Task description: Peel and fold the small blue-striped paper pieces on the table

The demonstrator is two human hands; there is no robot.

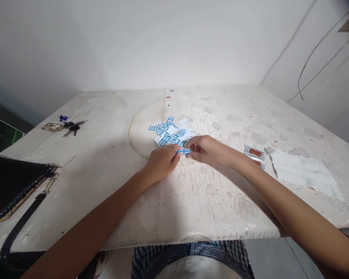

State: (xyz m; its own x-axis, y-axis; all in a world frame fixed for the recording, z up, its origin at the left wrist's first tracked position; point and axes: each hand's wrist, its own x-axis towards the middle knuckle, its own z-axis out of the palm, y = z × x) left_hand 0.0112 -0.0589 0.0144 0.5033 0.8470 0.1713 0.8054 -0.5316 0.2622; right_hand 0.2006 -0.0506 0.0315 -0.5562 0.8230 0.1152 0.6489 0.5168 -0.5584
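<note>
Between my two hands is a small bunch of white paper slips with blue markings (184,151), held just above the near side of a loose pile. My left hand (163,161) pinches its left end between thumb and fingers. At the other end, the curled fingers and thumb of my right hand (206,149) close on the slips' edge. The pile of similar blue-and-white slips (171,131) lies scattered and overlapping just beyond my hands. Some pieces show plain white faces, and my fingers cover part of the near side.
Right of my right forearm lie blister packs with reddish-brown pills (255,154) and a white cloth or paper (305,172). Keys (72,127) lie at the left. A black bag (17,186) with a strap sits at the left table edge. A wall (168,42) stands behind.
</note>
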